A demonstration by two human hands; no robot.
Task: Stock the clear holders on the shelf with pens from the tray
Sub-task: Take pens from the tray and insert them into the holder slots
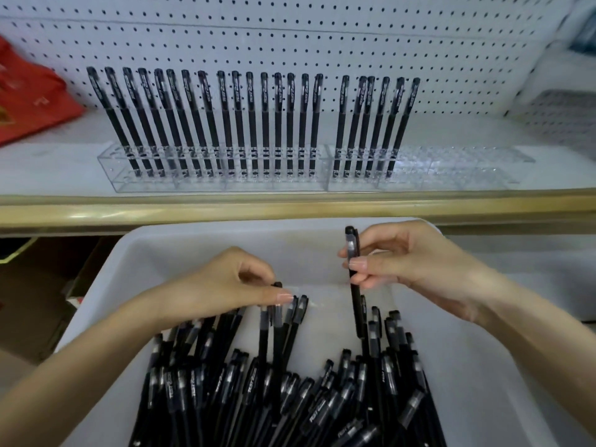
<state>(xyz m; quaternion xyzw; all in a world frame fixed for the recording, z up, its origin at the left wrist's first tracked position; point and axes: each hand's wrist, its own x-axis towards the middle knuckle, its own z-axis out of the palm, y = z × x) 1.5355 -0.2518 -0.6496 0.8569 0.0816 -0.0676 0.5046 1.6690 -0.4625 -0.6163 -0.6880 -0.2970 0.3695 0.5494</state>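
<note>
Black pens point(290, 391) lie heaped in the near part of a white plastic tray point(167, 253) below the shelf point(64, 169). Head view: the right hand point(416, 262) pinches one pen point(354, 304) near its cap between thumb and fingers, holding it upright, tip down, above the heap. The left hand point(219, 282) pinches the cap end of a second pen point(277, 321) on the heap. On the shelf, the left clear holder point(213, 183) carries a full back row of pens; the right clear holder point(451, 179) carries six at its left end. A pegboard point(290, 37) stands behind, a red bag point(29, 91) at left.

Left hand point(222, 285) and right hand point(416, 262) bare, short-nailed.
</note>
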